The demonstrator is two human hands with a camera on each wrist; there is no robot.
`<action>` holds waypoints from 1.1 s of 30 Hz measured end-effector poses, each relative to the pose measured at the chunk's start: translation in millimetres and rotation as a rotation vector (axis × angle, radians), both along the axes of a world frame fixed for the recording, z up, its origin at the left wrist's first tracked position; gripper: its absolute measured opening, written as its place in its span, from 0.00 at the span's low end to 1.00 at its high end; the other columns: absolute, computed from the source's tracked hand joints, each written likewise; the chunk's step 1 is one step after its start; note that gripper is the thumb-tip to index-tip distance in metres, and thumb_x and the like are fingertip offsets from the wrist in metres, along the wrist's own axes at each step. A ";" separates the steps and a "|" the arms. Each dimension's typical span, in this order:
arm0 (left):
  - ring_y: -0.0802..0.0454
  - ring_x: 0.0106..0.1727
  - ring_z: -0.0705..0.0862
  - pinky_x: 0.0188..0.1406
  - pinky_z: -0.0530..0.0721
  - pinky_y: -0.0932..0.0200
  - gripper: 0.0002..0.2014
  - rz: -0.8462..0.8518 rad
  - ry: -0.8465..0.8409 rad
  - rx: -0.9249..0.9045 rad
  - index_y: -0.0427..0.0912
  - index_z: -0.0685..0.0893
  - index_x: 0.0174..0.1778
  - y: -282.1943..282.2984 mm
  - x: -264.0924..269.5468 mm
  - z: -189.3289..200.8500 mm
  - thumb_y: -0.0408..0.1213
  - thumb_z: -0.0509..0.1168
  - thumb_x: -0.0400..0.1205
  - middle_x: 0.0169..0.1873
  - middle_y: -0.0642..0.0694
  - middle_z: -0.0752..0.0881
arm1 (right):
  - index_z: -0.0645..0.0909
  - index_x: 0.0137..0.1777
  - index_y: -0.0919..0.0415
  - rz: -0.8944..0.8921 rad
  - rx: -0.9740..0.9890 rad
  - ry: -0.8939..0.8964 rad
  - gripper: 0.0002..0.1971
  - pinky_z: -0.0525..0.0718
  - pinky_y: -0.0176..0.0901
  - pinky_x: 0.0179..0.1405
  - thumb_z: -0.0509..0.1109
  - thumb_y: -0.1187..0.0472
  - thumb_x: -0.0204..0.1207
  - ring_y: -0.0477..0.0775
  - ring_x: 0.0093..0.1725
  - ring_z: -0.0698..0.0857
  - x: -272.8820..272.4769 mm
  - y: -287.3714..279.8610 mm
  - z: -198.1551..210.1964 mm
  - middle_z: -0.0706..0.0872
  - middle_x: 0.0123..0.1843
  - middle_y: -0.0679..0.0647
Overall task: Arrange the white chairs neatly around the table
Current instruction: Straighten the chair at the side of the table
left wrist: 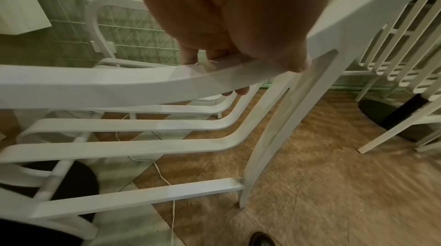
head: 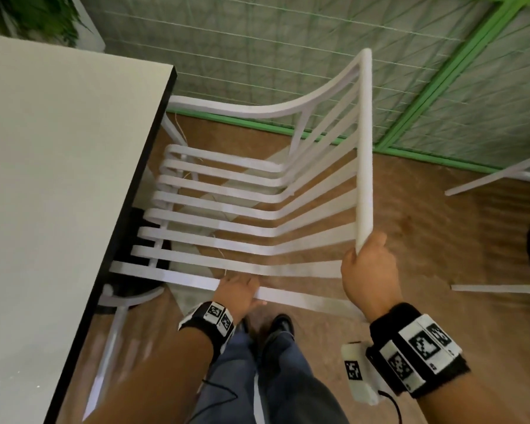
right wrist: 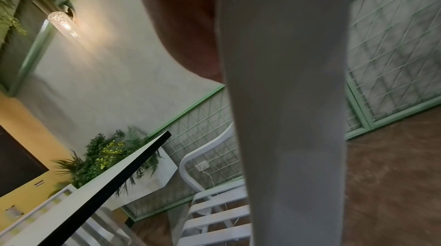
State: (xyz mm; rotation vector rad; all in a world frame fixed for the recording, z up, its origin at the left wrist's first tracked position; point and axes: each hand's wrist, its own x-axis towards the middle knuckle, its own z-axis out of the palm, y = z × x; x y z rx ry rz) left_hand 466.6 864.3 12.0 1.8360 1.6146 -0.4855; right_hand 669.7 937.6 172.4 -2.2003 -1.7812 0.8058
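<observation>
A white slatted chair faces the white table with a black edge; the front ends of its seat slats reach the table's edge. My left hand grips the chair's near armrest, fingers curled over and under it. At the near corner of the backrest, my right hand grips the top rail. In the right wrist view that rail fills the middle and hides the fingers; the table edge lies lower left.
A second white chair stands to the right beside a black pedestal base. Behind the chairs runs a green lattice fence. A plant box sits past the table's far corner. A white cord trails on the brown floor.
</observation>
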 end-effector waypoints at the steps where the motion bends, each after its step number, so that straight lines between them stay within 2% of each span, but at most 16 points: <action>1: 0.40 0.75 0.69 0.75 0.63 0.41 0.27 -0.007 0.000 -0.010 0.42 0.68 0.73 1.5 -2.6 2.4 0.55 0.55 0.82 0.74 0.41 0.73 | 0.61 0.49 0.63 0.002 -0.002 -0.004 0.09 0.75 0.47 0.27 0.61 0.66 0.81 0.62 0.33 0.77 -1.6 1.3 0.0 0.73 0.36 0.58; 4: 0.40 0.76 0.68 0.76 0.63 0.39 0.28 -0.010 -0.005 -0.007 0.43 0.66 0.74 5.7 -7.5 5.6 0.56 0.55 0.82 0.76 0.41 0.71 | 0.60 0.48 0.63 0.005 0.012 -0.007 0.10 0.75 0.48 0.28 0.62 0.66 0.81 0.62 0.32 0.77 -5.3 6.0 -0.3 0.69 0.31 0.51; 8: 0.39 0.74 0.70 0.75 0.64 0.40 0.27 0.003 -0.016 0.001 0.43 0.66 0.74 -1.5 -5.9 8.6 0.54 0.56 0.82 0.74 0.41 0.73 | 0.61 0.48 0.64 0.006 0.038 -0.023 0.10 0.74 0.47 0.25 0.62 0.66 0.81 0.62 0.31 0.77 -5.0 -2.5 -2.9 0.74 0.36 0.60; 12: 0.39 0.72 0.71 0.73 0.65 0.42 0.26 -0.008 -0.030 -0.012 0.44 0.66 0.74 -12.8 -5.3 11.1 0.53 0.55 0.83 0.71 0.39 0.75 | 0.61 0.47 0.64 0.023 0.040 -0.040 0.10 0.72 0.42 0.20 0.63 0.67 0.80 0.61 0.30 0.78 -2.6 -15.3 -5.0 0.76 0.37 0.61; 16: 0.39 0.71 0.73 0.71 0.67 0.43 0.24 -0.005 -0.041 -0.045 0.43 0.69 0.71 -2.8 -6.7 14.3 0.54 0.56 0.83 0.71 0.39 0.76 | 0.64 0.49 0.66 0.017 0.052 -0.043 0.08 0.78 0.48 0.22 0.63 0.68 0.79 0.65 0.30 0.80 -4.8 -6.2 -4.1 0.77 0.36 0.62; 20: 0.40 0.71 0.72 0.71 0.68 0.43 0.24 0.004 -0.055 -0.043 0.43 0.70 0.70 1.2 -9.1 12.3 0.55 0.56 0.82 0.71 0.40 0.77 | 0.64 0.48 0.65 0.005 0.058 -0.039 0.08 0.79 0.50 0.23 0.63 0.67 0.79 0.65 0.30 0.81 -6.7 -2.6 -6.7 0.77 0.36 0.62; 26: 0.41 0.74 0.69 0.77 0.60 0.43 0.26 0.100 -0.039 -0.032 0.45 0.69 0.71 -4.7 -4.2 10.4 0.56 0.56 0.82 0.73 0.43 0.74 | 0.63 0.49 0.64 0.002 0.052 -0.073 0.09 0.83 0.56 0.28 0.63 0.65 0.79 0.68 0.33 0.82 -6.1 -4.9 -4.3 0.78 0.38 0.63; 28: 0.42 0.78 0.64 0.80 0.55 0.43 0.28 0.157 -0.029 0.004 0.45 0.67 0.74 -14.7 -3.8 9.0 0.57 0.55 0.81 0.76 0.43 0.71 | 0.66 0.55 0.68 0.035 0.069 -0.136 0.12 0.84 0.57 0.32 0.64 0.63 0.78 0.69 0.39 0.82 -7.5 -8.7 -2.0 0.81 0.44 0.67; 29: 0.43 0.80 0.60 0.81 0.53 0.43 0.30 0.195 -0.037 0.025 0.46 0.63 0.77 -22.8 -4.8 7.9 0.58 0.54 0.82 0.79 0.43 0.67 | 0.66 0.63 0.71 0.073 0.093 -0.191 0.19 0.83 0.59 0.37 0.65 0.62 0.76 0.71 0.46 0.81 -7.0 -10.9 -3.0 0.80 0.52 0.70; 31: 0.46 0.84 0.49 0.83 0.48 0.40 0.33 0.271 -0.082 0.071 0.48 0.53 0.82 -43.9 -10.2 5.7 0.58 0.52 0.83 0.84 0.45 0.54 | 0.58 0.76 0.73 0.194 0.150 -0.321 0.35 0.81 0.68 0.50 0.68 0.59 0.73 0.75 0.62 0.75 -8.7 -18.3 -0.6 0.72 0.68 0.75; 33: 0.47 0.84 0.43 0.83 0.47 0.41 0.35 0.324 -0.107 0.087 0.50 0.48 0.83 -70.1 -20.6 8.2 0.61 0.47 0.82 0.85 0.47 0.46 | 0.58 0.79 0.68 0.349 0.212 -0.384 0.38 0.73 0.75 0.64 0.68 0.54 0.73 0.76 0.74 0.64 -17.9 -30.5 3.6 0.63 0.77 0.74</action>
